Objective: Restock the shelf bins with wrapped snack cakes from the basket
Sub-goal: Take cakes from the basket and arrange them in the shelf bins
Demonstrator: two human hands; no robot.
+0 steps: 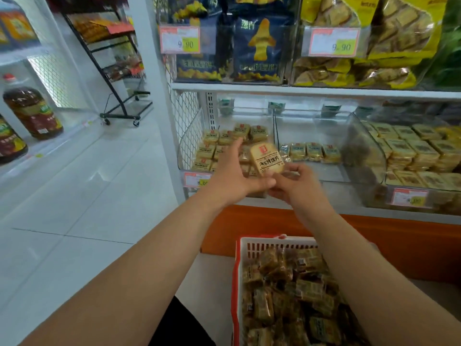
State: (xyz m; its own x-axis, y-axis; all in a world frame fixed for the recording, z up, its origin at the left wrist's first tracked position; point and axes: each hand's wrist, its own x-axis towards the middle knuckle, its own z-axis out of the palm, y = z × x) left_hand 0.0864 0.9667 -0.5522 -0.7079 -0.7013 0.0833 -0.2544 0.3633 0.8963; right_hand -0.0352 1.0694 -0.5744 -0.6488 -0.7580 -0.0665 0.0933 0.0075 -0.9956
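Both hands, left hand [234,176] and right hand [294,186], are holding one snack cake [267,159]; she should be laying it flat in the left bin [189,146].

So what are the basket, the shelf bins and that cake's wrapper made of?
The basket looks like moulded plastic, white with a red rim: slotted walls, matte. The shelf bins seem clear acrylic or similar: see-through, glossy, with curved fronts. The snack cake held by the left hand and right hand looks wrapped in thin shiny plastic film, printed.
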